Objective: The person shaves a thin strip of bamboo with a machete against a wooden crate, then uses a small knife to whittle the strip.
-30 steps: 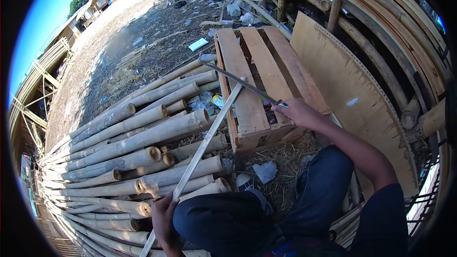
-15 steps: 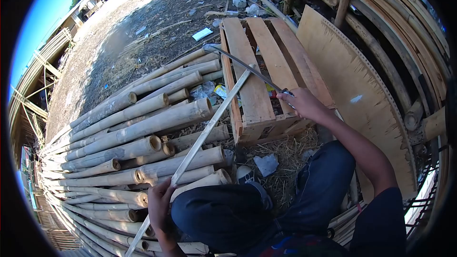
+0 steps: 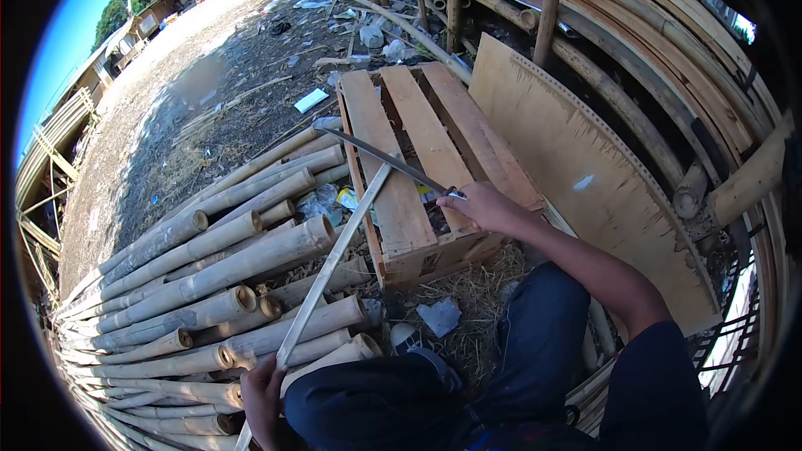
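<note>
My right hand (image 3: pixel 482 205) is wrapped around the handle of a long-bladed knife (image 3: pixel 373 152), its dark blade pointing away to the upper left over the wooden crate. The far end of a long, pale split strip (image 3: pixel 327 271), apparently bamboo, meets the blade over the crate's left slat. Lower down, my left hand (image 3: pixel 264 392) grips that strip beside my bent knee. The strip runs past this hand to the bottom edge of the view. Under the blade stands the slatted wooden crate (image 3: pixel 418 121).
Many cut bamboo poles (image 3: pixel 242 263) lie stacked at the left, open ends towards me. A curved plywood sheet (image 3: pixel 576 167) leans at the right, with long timber strips (image 3: pixel 668 50) behind it. A broken grey stone (image 3: pixel 439 316) lies by my shoe. Litter covers the ground beyond.
The whole view has shifted, so the crate, poles and both hands appear lower and further left. Both hands keep their holds, and the blade still crosses the strip near its far end.
</note>
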Action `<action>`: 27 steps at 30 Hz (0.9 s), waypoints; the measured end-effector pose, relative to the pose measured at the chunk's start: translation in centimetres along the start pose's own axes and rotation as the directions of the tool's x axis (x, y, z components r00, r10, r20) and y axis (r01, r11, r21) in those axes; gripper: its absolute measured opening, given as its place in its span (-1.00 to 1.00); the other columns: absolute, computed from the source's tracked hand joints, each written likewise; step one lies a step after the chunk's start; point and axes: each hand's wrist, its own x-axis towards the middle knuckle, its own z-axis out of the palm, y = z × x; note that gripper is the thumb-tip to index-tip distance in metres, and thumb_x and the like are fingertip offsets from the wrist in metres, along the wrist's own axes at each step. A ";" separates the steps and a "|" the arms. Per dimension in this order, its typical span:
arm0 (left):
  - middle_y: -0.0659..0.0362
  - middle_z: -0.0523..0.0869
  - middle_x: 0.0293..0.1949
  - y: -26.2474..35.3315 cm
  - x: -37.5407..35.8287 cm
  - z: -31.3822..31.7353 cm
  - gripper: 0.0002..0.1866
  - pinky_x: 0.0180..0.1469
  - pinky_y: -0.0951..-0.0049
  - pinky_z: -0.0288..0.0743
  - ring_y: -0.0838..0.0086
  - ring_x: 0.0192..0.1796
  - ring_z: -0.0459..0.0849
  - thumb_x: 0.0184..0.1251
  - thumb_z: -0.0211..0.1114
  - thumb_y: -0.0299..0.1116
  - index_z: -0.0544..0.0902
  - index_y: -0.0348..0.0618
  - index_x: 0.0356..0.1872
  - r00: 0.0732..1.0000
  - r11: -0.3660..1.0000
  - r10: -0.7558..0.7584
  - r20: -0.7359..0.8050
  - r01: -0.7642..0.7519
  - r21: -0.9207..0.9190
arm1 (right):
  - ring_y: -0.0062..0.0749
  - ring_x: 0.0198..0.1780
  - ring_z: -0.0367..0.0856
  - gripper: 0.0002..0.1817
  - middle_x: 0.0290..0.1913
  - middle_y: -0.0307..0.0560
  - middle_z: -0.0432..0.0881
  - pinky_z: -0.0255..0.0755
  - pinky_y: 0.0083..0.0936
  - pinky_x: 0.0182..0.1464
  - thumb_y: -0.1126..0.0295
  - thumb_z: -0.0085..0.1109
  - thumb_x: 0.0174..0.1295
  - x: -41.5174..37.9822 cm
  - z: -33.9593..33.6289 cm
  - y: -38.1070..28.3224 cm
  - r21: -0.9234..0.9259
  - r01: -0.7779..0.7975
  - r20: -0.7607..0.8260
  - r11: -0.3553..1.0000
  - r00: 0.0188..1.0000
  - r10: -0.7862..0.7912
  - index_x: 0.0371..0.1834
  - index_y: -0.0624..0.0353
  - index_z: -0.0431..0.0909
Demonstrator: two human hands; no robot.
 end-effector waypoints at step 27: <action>0.05 0.70 -0.47 -1.3 -2.3 -0.3 -0.67 -0.24 0.46 0.46 0.61 -0.34 0.58 0.28 0.28 -0.49 0.65 -0.43 0.04 1.000 0.999 0.005 -0.026 -0.006 -0.049 | -0.24 -0.64 0.56 -0.26 -0.74 -0.03 0.44 0.40 -0.24 -0.49 -0.26 0.06 0.35 -1.2 0.4 0.5 0.023 -0.071 0.009 0.997 0.997 0.071 -0.51 0.37 0.50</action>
